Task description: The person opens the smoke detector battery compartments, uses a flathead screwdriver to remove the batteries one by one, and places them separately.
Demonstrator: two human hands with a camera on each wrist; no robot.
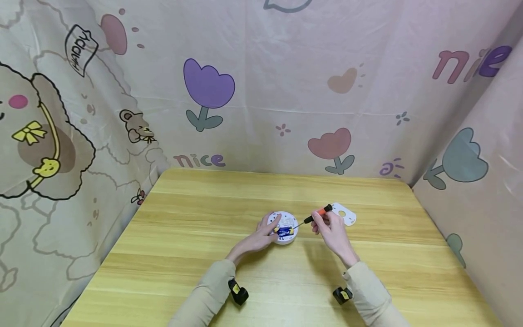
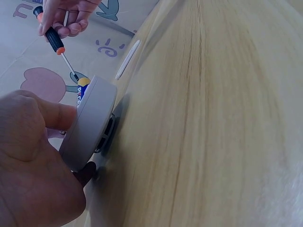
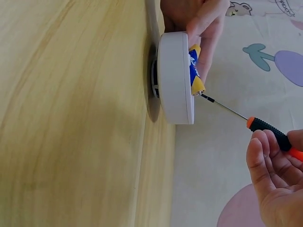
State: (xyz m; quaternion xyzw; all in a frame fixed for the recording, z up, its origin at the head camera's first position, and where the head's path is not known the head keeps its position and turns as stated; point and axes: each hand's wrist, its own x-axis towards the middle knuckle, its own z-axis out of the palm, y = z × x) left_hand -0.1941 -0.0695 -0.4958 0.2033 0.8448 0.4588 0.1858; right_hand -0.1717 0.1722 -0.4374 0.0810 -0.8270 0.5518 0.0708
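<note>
A white round smoke detector (image 1: 282, 215) is tilted up a little over the wooden table, its wired face upward. My left hand (image 1: 261, 239) holds it by the left rim, thumb and fingers on either side. Blue-and-yellow batteries (image 3: 194, 71) lie in that face and partly stick out of it. With my right hand (image 1: 335, 231) I grip a screwdriver (image 1: 322, 212) with a black and orange handle. In the right wrist view its dark tip (image 3: 206, 98) meets the yellow end of a battery. Black feet or a vent (image 2: 108, 133) show under the detector.
A flat white mounting plate (image 1: 348, 218) with a round hole lies on the table (image 1: 196, 204) behind my right hand. Printed cloth (image 1: 261, 68) hangs at the back and both sides. Black wrist cameras (image 1: 238, 293) are strapped to both sleeves.
</note>
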